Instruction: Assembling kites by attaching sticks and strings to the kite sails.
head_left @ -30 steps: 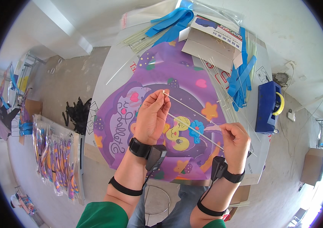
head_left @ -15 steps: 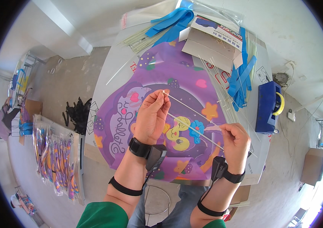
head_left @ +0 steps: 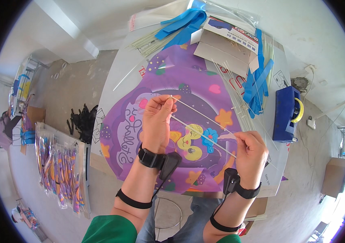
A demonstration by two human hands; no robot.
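Two thin white rods (head_left: 201, 114) stretch slantwise between my hands, side by side with a gap. My left hand (head_left: 157, 121) pinches their upper left ends between thumb and fingertips, with a small pale tip showing above the thumb. Lower and to the right, my right hand (head_left: 251, 152) grips the rods with bent fingers; its palm side is partly hidden. Beneath both hands lies a purple printed sheet (head_left: 166, 79) with cartoon figures, stars and lettering, spread over the table. Both hands are held above the sheet.
Loose pale rods (head_left: 237, 101) and blue strips (head_left: 257, 89) lie to the right, beside a blue tape dispenser (head_left: 284, 115). An opened cardboard box (head_left: 225, 48) stands at the back. Further blue strips (head_left: 184, 24) lie on rods at the far left. Bagged goods (head_left: 59, 166) lie left of the table.
My left hand has moved slightly left and turned, taking the rod ends with it. My right hand stays nearly in place, still gripping the rods.
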